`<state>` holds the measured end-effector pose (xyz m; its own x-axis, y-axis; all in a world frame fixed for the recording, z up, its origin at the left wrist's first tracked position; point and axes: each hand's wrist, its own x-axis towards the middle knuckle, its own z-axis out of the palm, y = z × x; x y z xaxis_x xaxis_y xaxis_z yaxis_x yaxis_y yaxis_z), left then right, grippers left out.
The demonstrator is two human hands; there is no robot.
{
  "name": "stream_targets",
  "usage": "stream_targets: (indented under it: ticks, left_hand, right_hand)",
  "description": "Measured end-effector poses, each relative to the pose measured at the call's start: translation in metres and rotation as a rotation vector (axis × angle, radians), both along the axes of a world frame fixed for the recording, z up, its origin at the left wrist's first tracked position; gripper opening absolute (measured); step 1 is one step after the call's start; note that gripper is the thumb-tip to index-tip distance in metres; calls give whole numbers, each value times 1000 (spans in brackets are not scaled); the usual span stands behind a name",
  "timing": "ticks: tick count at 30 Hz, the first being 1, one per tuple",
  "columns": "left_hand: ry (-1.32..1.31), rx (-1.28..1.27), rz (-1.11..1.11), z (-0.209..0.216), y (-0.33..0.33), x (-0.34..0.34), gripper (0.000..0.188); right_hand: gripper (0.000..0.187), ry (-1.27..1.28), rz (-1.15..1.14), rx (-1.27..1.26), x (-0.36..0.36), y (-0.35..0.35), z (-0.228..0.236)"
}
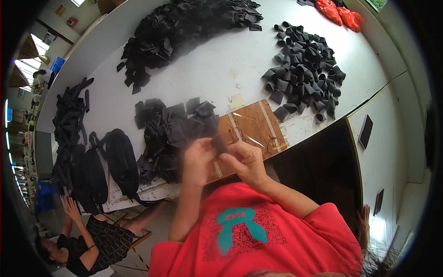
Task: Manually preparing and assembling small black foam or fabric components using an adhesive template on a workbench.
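My left hand [198, 159] and my right hand [245, 160] meet over the front edge of the table, fingers closed on a small black fabric piece [218, 144] held between them. The piece is slightly blurred, and my fingers cover part of it. Beneath my hands lies a brown board [253, 125] with strips of clear tape across it. Just left of the board, flat black fabric pieces [173, 122] are heaped. To the right and farther back, many black pieces curled into short loops [304, 64] are spread on the white table [230, 60].
A large pile of black pieces [184, 32] lies at the back. Black strips [69, 120] and black pouch-like items [122, 159] are at the left. Red plastic bags [339, 14] sit at the far right, a phone [366, 131] nearer. Another person [76, 240] is at lower left.
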<state>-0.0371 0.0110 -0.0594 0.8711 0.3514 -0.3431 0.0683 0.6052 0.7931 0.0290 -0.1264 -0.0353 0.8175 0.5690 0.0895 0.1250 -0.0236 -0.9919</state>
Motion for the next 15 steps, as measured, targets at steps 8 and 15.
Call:
stream_targets:
  ticks: [8,15]
  left_hand:
    - [69,407,113,16,-22,0,13]
    - [77,274,63,7,-25,7,6]
  right_hand:
    - [14,-757,-173,-239,4,-6,-12]
    - [18,-989,-93,-371,3,-18,-20]
